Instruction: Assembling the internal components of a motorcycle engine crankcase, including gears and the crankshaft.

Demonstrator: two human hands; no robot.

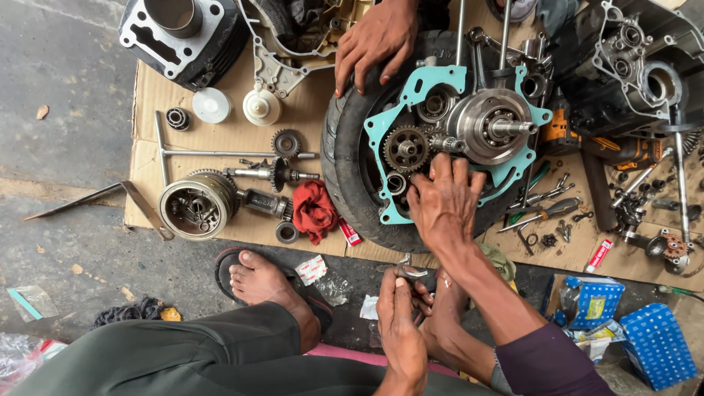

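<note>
An engine crankcase half with a teal gasket (381,132) lies on a black tyre (345,161). It shows a toothed gear (405,148) and a round clutch hub with shaft (491,126). My right hand (444,202) reaches in from a purple sleeve and presses its fingertips on the case's lower edge, just below the gear. My left hand (400,315) is lower down, close to my body, pinching a small bent metal part (408,269). Another person's hand (378,37) rests on the tyre's top rim.
Cardboard (147,95) covers the ground. On it lie a cylinder block (183,33), a flywheel rotor (196,207), a gear shaft (271,174), a T-wrench (220,153) and a red rag (314,211). Another engine case (631,66), screwdrivers (543,213) and blue boxes (656,345) are right. My sandalled foot (260,282) is near.
</note>
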